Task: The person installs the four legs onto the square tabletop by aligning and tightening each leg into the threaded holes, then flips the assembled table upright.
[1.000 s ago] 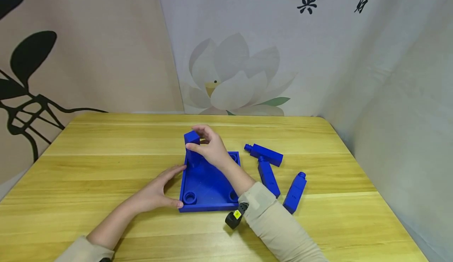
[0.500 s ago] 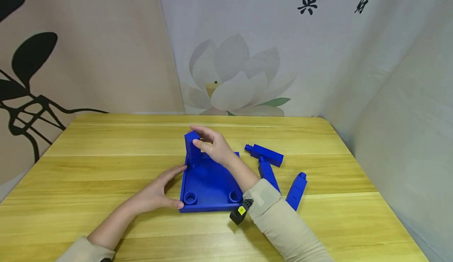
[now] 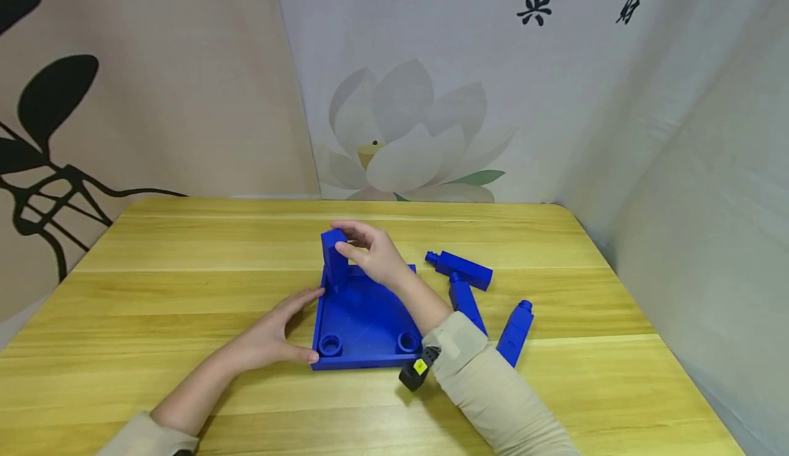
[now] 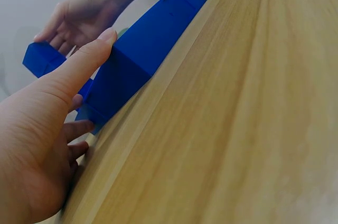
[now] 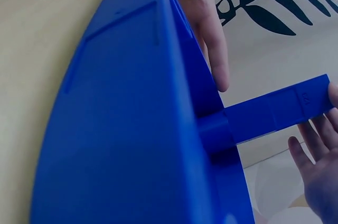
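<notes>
A blue square panel (image 3: 376, 319) lies on the table with its raised rim and round corner sockets facing up. In its far left corner, a blue square leg (image 3: 335, 264) stands upright, its lower end at the socket in the right wrist view. My right hand (image 3: 377, 257) pinches the leg near its top, thumb on the near side and fingers behind. My left hand (image 3: 271, 336) rests spread along the panel's left side, thumb at the near left corner and fingertips by the left wall. The panel's far right corner is hidden behind my right hand.
To the right of the panel lie loose blue legs with threaded ends: one at the back (image 3: 462, 269), a middle leg (image 3: 466, 303) touching it, and a right leg (image 3: 516, 333). My right sleeve (image 3: 493, 387) covers their near ends. A printed cloth (image 3: 419, 86) hangs behind the table.
My right hand has shifted and turned around the leg, and its wrist has moved right, uncovering the near right socket. The leg's top has turned slightly. My left hand keeps its place.
</notes>
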`<action>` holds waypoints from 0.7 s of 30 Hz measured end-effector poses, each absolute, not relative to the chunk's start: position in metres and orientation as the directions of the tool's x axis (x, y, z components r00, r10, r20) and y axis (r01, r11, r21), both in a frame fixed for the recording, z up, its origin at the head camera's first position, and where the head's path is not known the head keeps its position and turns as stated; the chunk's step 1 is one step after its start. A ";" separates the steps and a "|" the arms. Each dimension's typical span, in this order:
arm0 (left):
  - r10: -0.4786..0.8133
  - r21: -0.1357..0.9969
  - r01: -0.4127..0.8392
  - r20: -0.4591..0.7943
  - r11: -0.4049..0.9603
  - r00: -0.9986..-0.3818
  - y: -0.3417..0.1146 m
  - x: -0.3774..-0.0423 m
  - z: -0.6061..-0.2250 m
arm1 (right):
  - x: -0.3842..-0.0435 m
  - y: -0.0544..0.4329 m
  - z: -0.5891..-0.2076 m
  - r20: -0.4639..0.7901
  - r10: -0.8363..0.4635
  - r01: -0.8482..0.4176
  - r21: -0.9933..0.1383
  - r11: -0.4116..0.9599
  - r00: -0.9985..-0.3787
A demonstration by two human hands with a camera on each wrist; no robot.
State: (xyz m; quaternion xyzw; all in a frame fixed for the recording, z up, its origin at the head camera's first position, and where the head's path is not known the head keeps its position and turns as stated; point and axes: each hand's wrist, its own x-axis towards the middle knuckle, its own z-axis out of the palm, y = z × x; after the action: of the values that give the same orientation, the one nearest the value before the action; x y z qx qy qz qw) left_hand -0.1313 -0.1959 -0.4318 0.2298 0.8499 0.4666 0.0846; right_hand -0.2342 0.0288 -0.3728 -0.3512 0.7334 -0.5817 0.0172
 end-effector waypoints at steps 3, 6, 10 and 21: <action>0.470 0.832 0.315 0.074 0.457 -0.879 -0.196 -0.132 -0.432 | -0.233 0.028 -0.373 0.391 -0.514 -0.494 -0.866 0.075 -0.764; 0.467 0.832 0.310 0.071 0.459 -0.881 -0.196 -0.131 -0.432 | -0.232 0.027 -0.374 0.391 -0.497 -0.488 -0.870 0.077 -0.775; 0.463 0.832 0.304 0.065 0.464 -0.884 -0.196 -0.131 -0.432 | -0.230 0.026 -0.374 0.385 -0.476 -0.473 -0.878 0.074 -0.790; 0.461 0.832 0.285 0.041 0.475 -0.886 -0.195 -0.131 -0.431 | -0.225 0.023 -0.373 0.392 -0.424 -0.458 -0.887 0.063 -0.817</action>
State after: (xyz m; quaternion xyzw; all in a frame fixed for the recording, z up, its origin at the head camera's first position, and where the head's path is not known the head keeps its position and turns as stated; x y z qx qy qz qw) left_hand -0.1310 -0.1955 -0.4306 0.2187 0.8536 0.4632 0.0948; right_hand -0.2249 0.0228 -0.3732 -0.3024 0.7289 -0.6141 -0.0140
